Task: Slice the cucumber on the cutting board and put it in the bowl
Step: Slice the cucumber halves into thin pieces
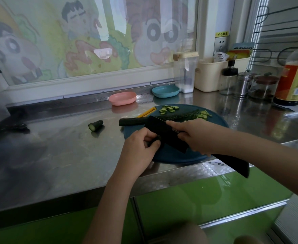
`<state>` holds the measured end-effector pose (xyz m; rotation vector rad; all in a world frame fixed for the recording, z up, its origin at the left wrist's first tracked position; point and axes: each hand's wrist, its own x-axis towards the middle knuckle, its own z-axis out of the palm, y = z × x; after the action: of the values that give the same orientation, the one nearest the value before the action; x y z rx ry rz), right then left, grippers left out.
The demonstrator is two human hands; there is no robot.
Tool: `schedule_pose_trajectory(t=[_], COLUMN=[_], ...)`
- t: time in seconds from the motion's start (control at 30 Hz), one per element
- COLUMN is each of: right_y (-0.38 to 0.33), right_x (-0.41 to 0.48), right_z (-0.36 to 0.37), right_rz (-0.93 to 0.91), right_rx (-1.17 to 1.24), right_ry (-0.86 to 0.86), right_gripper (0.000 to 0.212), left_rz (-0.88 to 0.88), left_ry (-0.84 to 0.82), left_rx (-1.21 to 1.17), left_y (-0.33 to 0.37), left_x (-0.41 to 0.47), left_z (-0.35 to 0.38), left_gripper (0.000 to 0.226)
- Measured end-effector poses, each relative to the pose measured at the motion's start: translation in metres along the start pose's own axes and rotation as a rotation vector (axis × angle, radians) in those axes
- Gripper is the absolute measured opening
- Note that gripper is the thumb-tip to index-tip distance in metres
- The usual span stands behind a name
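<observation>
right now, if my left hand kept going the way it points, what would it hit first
Most likely the black knife blade: the left hand, gripping a cucumber piece, points right at it, and the blade looks right beside the fingers. Depth is unclear.

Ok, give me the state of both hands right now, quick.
Left hand: closed, grip on a cucumber piece over the cutting board.
Right hand: closed, grip on the knife.

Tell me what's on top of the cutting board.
Cucumber slices at its far edge, a long cucumber, a black knife. The left hand hides most of its gripped piece.
</observation>
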<state>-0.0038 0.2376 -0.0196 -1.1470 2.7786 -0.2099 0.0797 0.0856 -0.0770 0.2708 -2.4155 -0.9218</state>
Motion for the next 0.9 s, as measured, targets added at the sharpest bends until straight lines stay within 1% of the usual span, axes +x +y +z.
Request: schedule_pose_trajectory(t=[0.1,0.27,0.43,0.53,0.73,0.83,0.9], right_y=[0.006,0.008,0.003,0.0,-0.008,-0.016,-0.02], right_x=[-0.005,-0.01,-0.01,-0.01,-0.01,-0.006,-0.001], right_z=[-0.006,-0.013,-0.014,-0.015,-0.017,-0.02,-0.017], right_rz=[0.022,-0.022,-0.029,-0.018,-0.027,-0.023,-0.022], right_rx=[0.081,0.206,0.198,0.152,-0.019,-0.2,-0.252], right_ry=[0.008,0.055,0.025,0.02,0.002,-0.009,-0.014], right_gripper=[0.053,0.053,0.053,0.053,0.055,0.066,0.074], left_rz=[-0.012,-0.021,-0.013,-0.016,-0.017,-0.021,-0.019], left_ry=[-0.002,-0.007,-0.015,-0.013,-0.009,-0.01,-0.006], left_rx=[-0.024,-0.028,-0.04,-0.035,-0.031,-0.025,-0.023], left_y=[0.001,0.002,0.002,0.002,0.003,0.002,0.002], left_x=[0.0,0.001,0.0,0.0,0.0,0.0,0.0], left_z=[0.0,0.0,-0.001,0.0,-0.001,-0.001,-0.002], left_gripper=[0.008,0.008,0.01,0.011,0.01,0.01,0.012])
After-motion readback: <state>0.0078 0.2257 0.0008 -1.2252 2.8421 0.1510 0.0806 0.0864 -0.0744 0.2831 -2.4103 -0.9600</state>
